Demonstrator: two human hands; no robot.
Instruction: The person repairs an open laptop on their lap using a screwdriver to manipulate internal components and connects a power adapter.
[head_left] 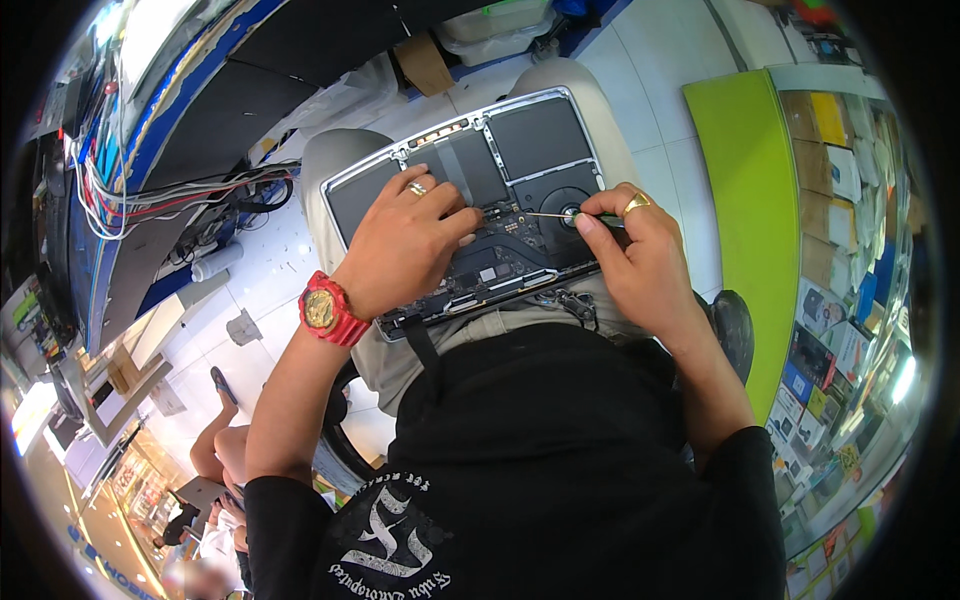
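Note:
An opened laptop base [545,130] lies tilted across my lap, its inside facing up. It shows dark battery cells, a circuit board [500,250] and a round fan at the right. My left hand [415,225] rests over the left part, with its thumb and first finger close together at the board; what is between them, if anything, is hidden. In my right hand [635,235], a thin screwdriver [548,214] is pinched between thumb and fingers. Its metal shaft points left across the fan, the tip at the board's parts. The handle is mostly hidden by my fingers.
A bundle of cables [225,185] hangs from a dark desk [190,120] at the left. Rightward stands a glass display case [820,270] with a green side panel [735,200]. Clear plastic bins [495,30] sit ahead. Another person's leg [210,450] shows at lower left.

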